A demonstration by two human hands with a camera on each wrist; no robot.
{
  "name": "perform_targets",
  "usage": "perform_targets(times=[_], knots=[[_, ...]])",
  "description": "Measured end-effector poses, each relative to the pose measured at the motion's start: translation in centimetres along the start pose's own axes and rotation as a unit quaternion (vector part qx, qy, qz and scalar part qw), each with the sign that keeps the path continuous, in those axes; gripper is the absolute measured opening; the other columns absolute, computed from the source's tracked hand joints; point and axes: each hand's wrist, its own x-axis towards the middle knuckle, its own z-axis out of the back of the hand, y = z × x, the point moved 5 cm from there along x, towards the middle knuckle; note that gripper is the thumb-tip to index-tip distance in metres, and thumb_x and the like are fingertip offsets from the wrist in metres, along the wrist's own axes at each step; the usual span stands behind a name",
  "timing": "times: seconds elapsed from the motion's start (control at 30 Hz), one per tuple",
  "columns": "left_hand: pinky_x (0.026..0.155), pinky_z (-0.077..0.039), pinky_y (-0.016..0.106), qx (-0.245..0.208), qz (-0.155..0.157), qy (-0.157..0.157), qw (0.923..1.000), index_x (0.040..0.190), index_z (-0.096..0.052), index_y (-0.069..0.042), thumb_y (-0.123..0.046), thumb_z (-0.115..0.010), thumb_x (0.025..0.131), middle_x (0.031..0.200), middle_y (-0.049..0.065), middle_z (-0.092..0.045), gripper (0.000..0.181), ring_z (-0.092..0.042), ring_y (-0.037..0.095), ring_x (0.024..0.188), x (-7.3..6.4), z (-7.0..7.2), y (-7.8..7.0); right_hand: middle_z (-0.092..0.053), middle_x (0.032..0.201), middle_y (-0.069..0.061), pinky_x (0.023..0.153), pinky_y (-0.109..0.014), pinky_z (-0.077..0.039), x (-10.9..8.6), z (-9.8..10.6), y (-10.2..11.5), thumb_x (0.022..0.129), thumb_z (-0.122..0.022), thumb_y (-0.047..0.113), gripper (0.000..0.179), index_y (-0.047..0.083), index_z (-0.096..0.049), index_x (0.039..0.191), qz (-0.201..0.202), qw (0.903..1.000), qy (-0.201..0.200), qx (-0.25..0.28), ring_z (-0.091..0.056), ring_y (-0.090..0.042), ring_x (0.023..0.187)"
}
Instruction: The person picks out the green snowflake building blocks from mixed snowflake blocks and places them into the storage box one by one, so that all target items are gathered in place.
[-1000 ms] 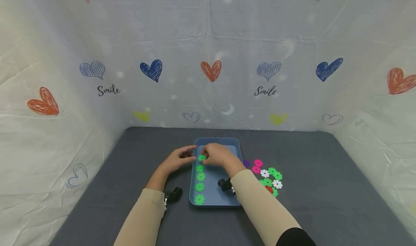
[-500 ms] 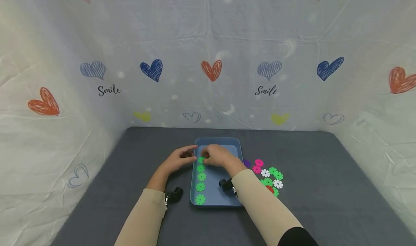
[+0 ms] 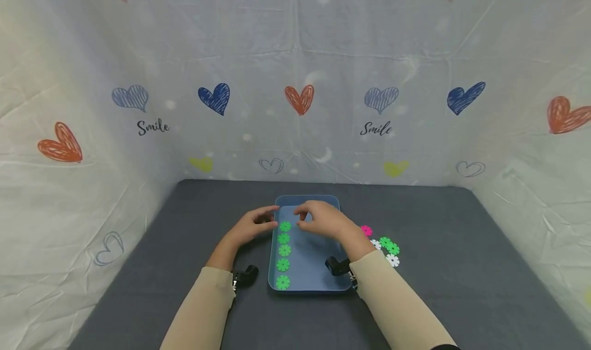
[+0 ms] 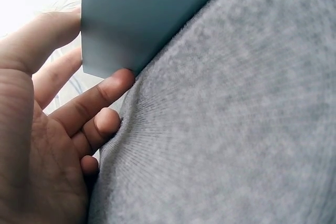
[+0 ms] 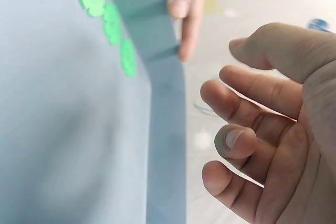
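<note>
Inside a blue tray [image 3: 314, 268], several green plastic flower-shaped discs [image 3: 283, 264] lie in a column along the left wall. My right hand [image 3: 325, 219] hovers over the tray's far half, just right of the farthest green disc [image 3: 285, 227]. Nothing is between its loosely bent fingers [image 5: 218, 98] in the right wrist view. My left hand [image 3: 249, 228] is at the tray's outer left side, thumb and fingers spread. In the left wrist view its fingertips [image 4: 123, 80] are right at the tray wall [image 4: 142, 19].
Right of the tray, partly behind my right forearm, lie loose discs: pink [image 3: 366, 230], white [image 3: 392, 260] and green [image 3: 392, 248]. A grey cloth [image 3: 461, 268] covers the table. A curtain printed with hearts [image 3: 300, 99] stands behind it.
My right hand has let go of the farthest green disc and moved right, its fingers parting. That disc now lies in the column. My left hand has stayed at the tray's side.
</note>
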Motion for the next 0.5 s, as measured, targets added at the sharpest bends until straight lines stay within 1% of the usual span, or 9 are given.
perform_targets(times=[0.13, 0.2, 0.37, 0.5], knots=[[0.082, -0.046, 0.04, 0.002, 0.0, -0.002, 1.0, 0.146, -0.058, -0.01, -0.023, -0.074, 0.097, 0.11, 0.009, -0.065, 0.054, -0.058, 0.023, 0.094, -0.1, 0.1, -0.2, -0.067, 0.109, 0.002, 0.071, -0.033, -0.049, -1.8, 0.9, -0.2, 0.1, -0.068, 0.022, 0.034, 0.008, -0.069, 0.131, 0.002, 0.9996, -0.014, 0.022, -0.058, -0.014, 0.079], [0.081, -0.046, 0.04, 0.003, -0.001, -0.003, 1.0, 0.146, -0.058, -0.009, -0.024, -0.074, 0.097, 0.11, 0.009, -0.064, 0.054, -0.057, 0.024, 0.094, -0.1, 0.2, -0.3, -0.065, 0.108, 0.004, 0.067, -0.033, -0.049, -2.8, 1.3, -0.4, 0.101, -0.068, 0.024, 0.033, 0.011, -0.069, 0.131, -0.005, 0.9992, -0.019, 0.034, -0.056, -0.012, 0.073], [0.08, -0.045, 0.04, 0.011, -0.002, -0.004, 0.9999, 0.147, -0.057, -0.008, -0.025, -0.075, 0.096, 0.111, 0.008, -0.064, 0.056, -0.056, 0.023, 0.093, -0.1, 0.1, -0.2, -0.064, 0.109, 0.005, 0.063, -0.034, -0.047, -6.0, 2.6, -1.2, 0.102, -0.066, 0.023, 0.031, 0.013, -0.069, 0.131, -0.01, 0.9973, -0.037, 0.063, -0.051, -0.014, 0.063], [0.081, -0.045, 0.04, 0.012, 0.001, -0.004, 0.9999, 0.147, -0.057, -0.008, -0.024, -0.075, 0.097, 0.112, 0.008, -0.064, 0.056, -0.056, 0.023, 0.093, -0.2, 0.1, -0.3, -0.064, 0.107, 0.005, 0.062, -0.033, -0.046, -8.8, 3.5, -2.5, 0.102, -0.065, 0.02, 0.03, 0.014, -0.069, 0.131, -0.022, 0.9946, -0.059, 0.083, -0.05, -0.015, 0.064]])
